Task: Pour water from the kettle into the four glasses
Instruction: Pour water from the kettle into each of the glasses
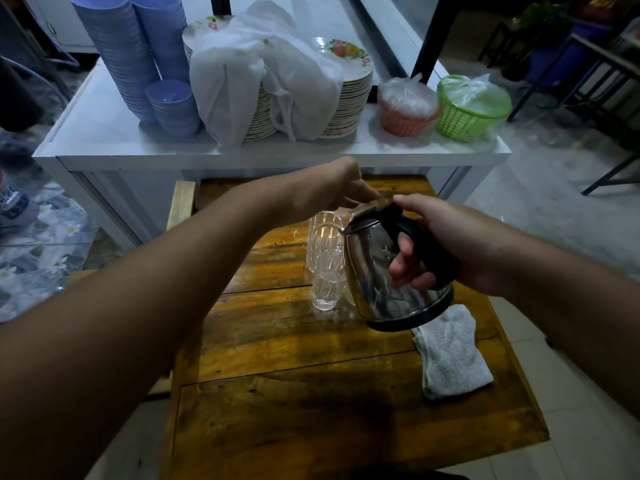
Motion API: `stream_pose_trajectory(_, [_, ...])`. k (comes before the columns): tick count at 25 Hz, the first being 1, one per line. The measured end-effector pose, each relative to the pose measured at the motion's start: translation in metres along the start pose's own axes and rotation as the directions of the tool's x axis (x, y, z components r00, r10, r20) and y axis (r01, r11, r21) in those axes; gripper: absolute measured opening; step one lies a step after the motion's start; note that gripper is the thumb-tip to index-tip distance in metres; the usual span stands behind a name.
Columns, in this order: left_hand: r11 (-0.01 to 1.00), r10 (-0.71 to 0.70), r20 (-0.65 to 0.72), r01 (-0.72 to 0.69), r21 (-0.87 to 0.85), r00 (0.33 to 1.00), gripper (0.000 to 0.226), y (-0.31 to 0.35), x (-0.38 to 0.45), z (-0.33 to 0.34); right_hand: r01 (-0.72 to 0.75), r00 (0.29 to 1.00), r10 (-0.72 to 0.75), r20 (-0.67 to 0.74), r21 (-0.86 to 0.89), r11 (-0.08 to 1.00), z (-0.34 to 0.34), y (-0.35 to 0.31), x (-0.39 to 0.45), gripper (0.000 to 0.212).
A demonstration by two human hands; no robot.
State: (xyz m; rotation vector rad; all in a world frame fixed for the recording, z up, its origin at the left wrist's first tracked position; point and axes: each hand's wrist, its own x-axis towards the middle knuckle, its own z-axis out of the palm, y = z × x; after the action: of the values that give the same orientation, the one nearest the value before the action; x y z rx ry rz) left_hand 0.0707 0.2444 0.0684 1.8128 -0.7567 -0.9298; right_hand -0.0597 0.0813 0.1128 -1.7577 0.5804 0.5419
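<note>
My right hand has its fingers curled tight through the black handle of the kettle, thumb laid along the top. The kettle hangs clear of the desk, tipped to my left, its spout at the rim of a glass. My left hand reaches over from the other side, its fingers bunched down on the kettle's lid near the spout; whether they pinch it or only press on it I cannot tell.

The glasses stand clustered just left of the kettle on the wooden desk. I can make out two or three clear ones, the rest hidden behind the kettle body. Whether any holds water I cannot tell.

A folded white cloth lies on the desk below the kettle, toward the right edge. Beyond the desk stands a white counter carrying stacked blue bowls, piles of flowered plates under a white cloth cover, and a pink basket beside a green basket.
</note>
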Motion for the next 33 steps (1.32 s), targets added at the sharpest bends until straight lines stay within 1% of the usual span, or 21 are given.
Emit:
stream_pose_trajectory(2, [1.0, -0.001, 0.006, 0.001, 0.009, 1.0, 0.065, 0.002, 0.001, -0.001, -0.015, 1.0, 0.016, 0.009, -0.022, 1.0, -0.001, -0.005, 0.002, 0.068])
stream_pose_trajectory(5, [0.999, -0.022, -0.013, 0.021, -0.029, 1.0, 0.065, 0.009, -0.002, -0.001, -0.036, 0.999, 0.037, 0.007, -0.071, 0.997, -0.002, -0.013, 0.003, 0.066])
stream_pose_trajectory(8, [0.999, -0.031, -0.065, 0.028, -0.046, 0.997, 0.078, 0.006, -0.002, -0.004, -0.063, 0.998, 0.062, -0.014, -0.111, 0.992, -0.004, -0.021, 0.005, 0.062])
stream_pose_trajectory(11, [1.0, -0.016, -0.101, 0.018, 0.012, 0.995, 0.097, 0.001, -0.002, -0.006, -0.084, 0.996, 0.082, -0.025, -0.141, 0.986, -0.005, -0.027, 0.007, 0.061])
stream_pose_trajectory(12, [1.0, -0.011, -0.099, 0.011, 0.008, 0.995, 0.097, -0.001, -0.001, -0.006, -0.089, 0.996, 0.087, -0.019, -0.148, 0.985, -0.005, -0.028, 0.008, 0.06])
stream_pose_trajectory(14, [0.999, -0.014, -0.09, 0.01, -0.046, 0.996, 0.079, 0.0, -0.001, -0.004, -0.093, 0.996, 0.093, -0.006, -0.162, 0.982, -0.005, -0.03, 0.008, 0.058])
stream_pose_trajectory(15, [0.997, -0.028, -0.088, 0.021, -0.074, 0.996, 0.073, 0.001, -0.001, -0.003, -0.094, 0.995, 0.095, -0.001, -0.168, 0.981, -0.005, -0.032, 0.009, 0.057])
stream_pose_trajectory(17, [0.995, -0.044, -0.092, 0.035, -0.097, 0.995, 0.069, 0.003, -0.001, -0.001, -0.099, 0.995, 0.102, 0.005, -0.182, 0.978, -0.005, -0.034, 0.009, 0.056])
stream_pose_trajectory(19, [0.995, -0.03, -0.086, 0.021, -0.096, 0.996, 0.072, 0.006, -0.003, 0.0, -0.114, 0.993, 0.118, 0.006, -0.201, 0.973, -0.004, -0.037, 0.01, 0.055])
stream_pose_trajectory(22, [0.996, -0.008, -0.028, 0.006, -0.083, 1.0, 0.08, 0.011, -0.005, 0.001, -0.126, 0.991, 0.131, 0.007, -0.221, 0.967, -0.004, -0.041, 0.012, 0.054])
stream_pose_trajectory(24, [0.997, -0.016, -0.048, 0.013, -0.076, 0.999, 0.082, 0.008, -0.003, -0.001, -0.125, 0.992, 0.13, 0.003, -0.244, 0.962, -0.003, -0.044, 0.013, 0.054])
stream_pose_trajectory(26, [0.996, -0.058, -0.067, 0.053, -0.064, 0.996, 0.099, 0.003, -0.001, -0.004, -0.121, 0.992, 0.125, -0.004, -0.27, 0.955, -0.002, -0.046, 0.014, 0.053])
stream_pose_trajectory(27, [0.996, -0.069, -0.078, 0.064, -0.056, 0.995, 0.103, 0.002, -0.001, -0.004, -0.119, 0.993, 0.122, -0.008, -0.284, 0.952, -0.002, -0.048, 0.015, 0.053])
stream_pose_trajectory(31, [0.996, -0.049, -0.118, 0.041, -0.076, 0.992, 0.1, 0.0, -0.001, -0.005, -0.11, 0.994, 0.109, -0.021, -0.319, 0.941, -0.001, -0.052, 0.018, 0.051])
stream_pose_trajectory(33, [0.994, -0.068, -0.158, 0.054, -0.09, 0.985, 0.097, -0.005, 0.002, -0.006, -0.102, 0.995, 0.1, -0.022, -0.333, 0.937, -0.001, -0.055, 0.018, 0.05])
